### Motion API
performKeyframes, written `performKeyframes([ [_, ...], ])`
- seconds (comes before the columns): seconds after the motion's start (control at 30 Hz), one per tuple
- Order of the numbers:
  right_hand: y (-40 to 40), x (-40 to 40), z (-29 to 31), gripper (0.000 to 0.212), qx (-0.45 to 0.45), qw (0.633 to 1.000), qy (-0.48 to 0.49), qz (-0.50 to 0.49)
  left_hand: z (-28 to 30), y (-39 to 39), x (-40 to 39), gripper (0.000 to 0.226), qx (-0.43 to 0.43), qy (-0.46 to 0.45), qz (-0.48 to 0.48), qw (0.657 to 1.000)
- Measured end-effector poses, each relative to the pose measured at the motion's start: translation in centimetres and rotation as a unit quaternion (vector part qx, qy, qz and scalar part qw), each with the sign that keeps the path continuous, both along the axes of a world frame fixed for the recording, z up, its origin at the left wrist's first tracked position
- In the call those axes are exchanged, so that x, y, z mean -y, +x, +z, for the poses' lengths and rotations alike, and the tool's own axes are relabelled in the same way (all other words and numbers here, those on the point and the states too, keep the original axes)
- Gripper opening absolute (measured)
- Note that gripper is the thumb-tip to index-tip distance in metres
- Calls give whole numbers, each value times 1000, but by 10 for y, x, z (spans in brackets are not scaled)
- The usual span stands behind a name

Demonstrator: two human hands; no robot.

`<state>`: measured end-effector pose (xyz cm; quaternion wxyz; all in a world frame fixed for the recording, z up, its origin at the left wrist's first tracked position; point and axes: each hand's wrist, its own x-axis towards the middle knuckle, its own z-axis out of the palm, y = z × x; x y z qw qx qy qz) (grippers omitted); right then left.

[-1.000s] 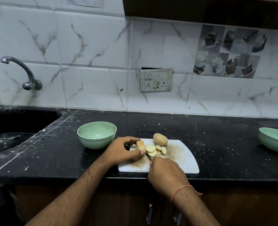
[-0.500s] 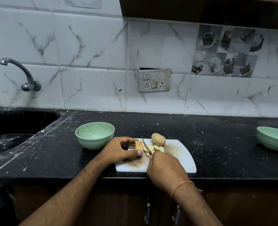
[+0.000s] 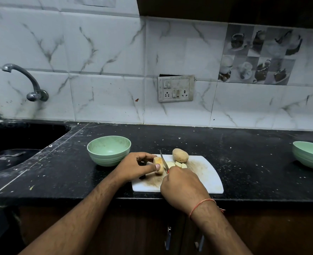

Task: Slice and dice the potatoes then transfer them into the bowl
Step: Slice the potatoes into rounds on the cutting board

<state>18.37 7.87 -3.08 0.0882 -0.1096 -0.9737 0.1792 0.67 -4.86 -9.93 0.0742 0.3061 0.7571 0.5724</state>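
lining black counter (image 3: pixel 244 162): marble-look tiles (image 3: pixel 106 52), tap (image 3: pixel 29 80), possibly dusty.

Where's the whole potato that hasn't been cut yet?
In the head view, the whole potato sits at the far edge of the white cutting board, just behind the cut slices.

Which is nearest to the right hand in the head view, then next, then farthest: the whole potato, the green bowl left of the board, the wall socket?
From the right hand:
1. Whole potato, just beyond it on the board's far edge.
2. Green bowl, to the left on the counter.
3. Wall socket, up on the tiles behind.
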Motion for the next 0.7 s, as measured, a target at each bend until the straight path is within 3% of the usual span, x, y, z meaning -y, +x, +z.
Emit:
performKeyframes([
  [0.17,3,-1,1,16,8,1000,1,-1,0,-1,-1,32,15,12,-6,1000],
  [0.7,12,3,2,12,-20,1000,17,-9,-2,0,-2,28,16,19,20,999],
])
